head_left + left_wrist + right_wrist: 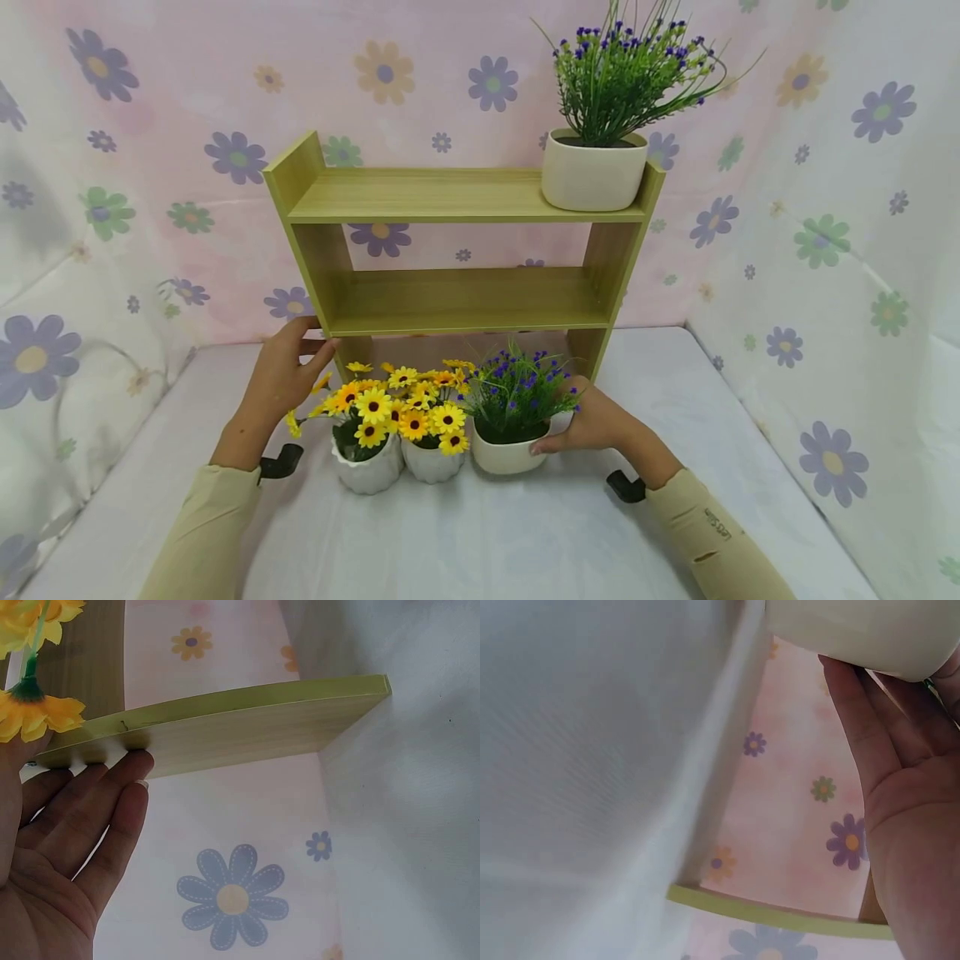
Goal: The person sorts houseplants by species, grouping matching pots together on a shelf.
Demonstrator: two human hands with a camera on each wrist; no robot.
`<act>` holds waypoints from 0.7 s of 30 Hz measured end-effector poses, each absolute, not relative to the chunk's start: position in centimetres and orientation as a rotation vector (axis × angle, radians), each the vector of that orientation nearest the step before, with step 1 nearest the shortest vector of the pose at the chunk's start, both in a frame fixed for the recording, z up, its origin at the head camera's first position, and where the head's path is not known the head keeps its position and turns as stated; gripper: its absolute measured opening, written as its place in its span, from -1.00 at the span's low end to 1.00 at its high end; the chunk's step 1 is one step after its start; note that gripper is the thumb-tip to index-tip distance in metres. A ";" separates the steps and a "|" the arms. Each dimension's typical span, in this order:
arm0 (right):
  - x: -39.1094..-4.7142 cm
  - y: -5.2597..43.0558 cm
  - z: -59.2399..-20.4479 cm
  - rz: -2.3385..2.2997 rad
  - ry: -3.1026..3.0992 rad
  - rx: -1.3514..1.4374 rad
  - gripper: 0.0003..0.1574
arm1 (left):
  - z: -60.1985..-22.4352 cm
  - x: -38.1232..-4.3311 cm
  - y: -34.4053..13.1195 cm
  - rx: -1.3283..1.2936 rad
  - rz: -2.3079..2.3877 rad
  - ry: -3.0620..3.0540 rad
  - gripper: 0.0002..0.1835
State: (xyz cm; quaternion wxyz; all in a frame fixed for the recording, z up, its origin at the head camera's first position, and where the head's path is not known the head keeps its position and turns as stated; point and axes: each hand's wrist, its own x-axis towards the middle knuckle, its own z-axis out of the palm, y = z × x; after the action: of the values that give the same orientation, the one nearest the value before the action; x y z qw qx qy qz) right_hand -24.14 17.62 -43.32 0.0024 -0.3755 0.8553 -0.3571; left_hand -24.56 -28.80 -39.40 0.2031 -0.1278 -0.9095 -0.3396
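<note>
My left hand touches the left side panel of a wooden shelf, and the left wrist view shows its fingers nearly straight with their tips on the panel. Its thumb lies by the front edge. My right hand grips a cream oval flower pot of purple flowers, thumb on the front and other fingers mostly hidden behind. In the right wrist view, fingers lie against the pot. Two white pots of yellow flowers, a left one and a right one, stand beside it.
Another cream pot with purple flowers sits at the right end of the shelf's top board. A white cloth covers the table. Flower-patterned curtains hang behind and at both sides.
</note>
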 end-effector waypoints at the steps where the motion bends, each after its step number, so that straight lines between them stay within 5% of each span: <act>1: -24.1 17.7 -43.2 -1.135 2.687 -1.187 -0.15 | -39.4 -24.6 -28.8 -0.356 -0.944 -2.539 -0.47; 16: -24.2 19.0 -39.5 -1.226 2.815 -1.432 0.12 | -39.4 -24.5 -28.9 -0.338 -0.939 -2.553 -0.46; 19: -23.8 19.2 -38.4 -1.223 2.859 -1.476 0.04 | -39.4 -24.6 -28.9 -0.341 -0.940 -2.558 -0.47; 21: -23.7 19.2 -37.7 -1.252 2.859 -1.513 -0.19 | -39.4 -24.6 -28.9 -0.346 -0.943 -2.557 -0.47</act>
State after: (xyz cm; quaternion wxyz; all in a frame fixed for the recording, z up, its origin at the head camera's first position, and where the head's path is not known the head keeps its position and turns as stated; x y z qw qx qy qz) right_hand -23.68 19.23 -37.70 -0.1627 -0.4305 0.8133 -0.3560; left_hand -24.63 -28.92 -39.45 0.1960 -0.1235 -0.9127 -0.3367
